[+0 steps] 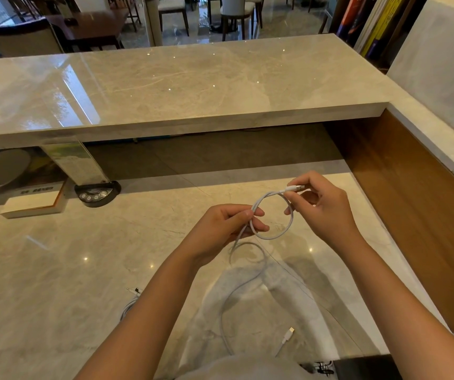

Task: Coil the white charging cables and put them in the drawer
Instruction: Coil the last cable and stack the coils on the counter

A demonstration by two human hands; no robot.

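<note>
A white charging cable (289,229) forms one loop in the air above the marble desk (55,283). My left hand (225,229) pinches the loop's left side where the strands cross. My right hand (321,204) pinches the plug end at the loop's top right. The rest of the cable trails down across the desk to its other connector (289,333) near the front edge. A second white cable (132,300) lies partly hidden under my left forearm. No drawer is in view.
A black stand with buttons (96,193) holds a clear sign at the back left, beside a white book (32,205). A raised marble counter (179,78) runs across the back, a wooden side panel (412,215) closes the right. Dark objects (357,366) sit at the front edge.
</note>
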